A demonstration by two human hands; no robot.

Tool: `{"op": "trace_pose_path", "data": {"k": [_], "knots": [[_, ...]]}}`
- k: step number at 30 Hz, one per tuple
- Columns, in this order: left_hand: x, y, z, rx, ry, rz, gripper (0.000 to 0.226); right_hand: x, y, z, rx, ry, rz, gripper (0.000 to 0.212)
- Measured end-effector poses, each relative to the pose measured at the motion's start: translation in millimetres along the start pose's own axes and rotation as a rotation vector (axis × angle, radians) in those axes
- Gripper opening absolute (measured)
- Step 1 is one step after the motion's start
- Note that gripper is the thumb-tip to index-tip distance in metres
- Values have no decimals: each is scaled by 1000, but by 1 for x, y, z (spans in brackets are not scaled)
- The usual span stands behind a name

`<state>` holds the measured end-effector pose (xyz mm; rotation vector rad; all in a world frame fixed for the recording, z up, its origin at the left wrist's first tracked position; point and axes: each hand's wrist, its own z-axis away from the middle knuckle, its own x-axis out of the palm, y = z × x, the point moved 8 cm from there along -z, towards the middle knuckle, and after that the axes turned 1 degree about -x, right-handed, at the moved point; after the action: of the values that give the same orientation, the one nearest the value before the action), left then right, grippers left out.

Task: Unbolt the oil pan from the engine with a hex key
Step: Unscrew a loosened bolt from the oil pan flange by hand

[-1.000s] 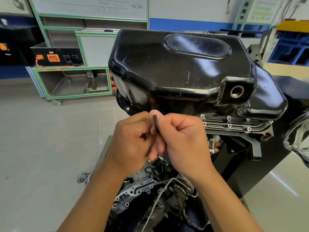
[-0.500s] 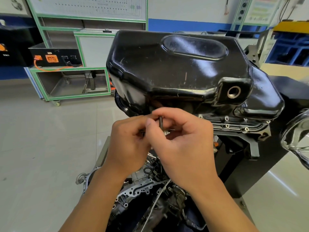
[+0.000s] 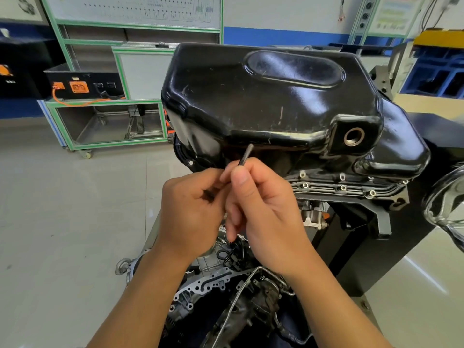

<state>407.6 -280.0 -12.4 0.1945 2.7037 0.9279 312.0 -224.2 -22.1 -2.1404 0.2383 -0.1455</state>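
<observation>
A: What were the fingers doing?
B: We saw the right hand (image 3: 266, 212) pinch a dark hex key (image 3: 246, 154) between thumb and fingertips, its tip angled upward. The left hand (image 3: 193, 209) curled tight beside it around something dark; we couldn't tell what.
A: And the oil pan (image 3: 263, 96)?
B: Glossy black, we found it just behind the hands, seated on top of the engine (image 3: 324, 192).

Right hand (image 3: 263, 209) pinches the hex key (image 3: 246, 154) before the black oil pan (image 3: 263, 104), left hand (image 3: 193, 204) curled alongside
</observation>
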Motion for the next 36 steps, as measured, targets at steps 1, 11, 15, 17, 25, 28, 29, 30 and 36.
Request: {"op": "trace_pose_path", "data": {"k": [1, 11, 15, 17, 25, 28, 29, 30, 36], "knots": [[-1, 0, 0, 6, 9, -7, 22, -2, -2, 1, -48, 47, 95, 22], [4, 2, 1, 40, -36, -14, 12, -24, -22, 15, -430, 391, 498, 12], [9, 5, -1, 103, -147, -34, 18, -21, -21, 8, -420, 281, 464, 15], [9, 5, -2, 103, -144, -42, 25, -20, -20, 6, -401, 241, 453, 11], [3, 1, 2, 36, -38, 8, 11, -27, -25, 11, -418, 380, 477, 23], [4, -2, 3, 9, -19, -4, 17, -27, -20, 12, -415, 390, 443, 20], [5, -1, 3, 3, -16, 6, 14, -26, -20, 13, -420, 387, 435, 19], [6, 0, 4, 2, -23, 21, 9, -24, -20, 13, -433, 373, 435, 16], [8, 6, 1, 55, -129, -32, 25, -19, -22, 8, -423, 218, 479, 18]]}}
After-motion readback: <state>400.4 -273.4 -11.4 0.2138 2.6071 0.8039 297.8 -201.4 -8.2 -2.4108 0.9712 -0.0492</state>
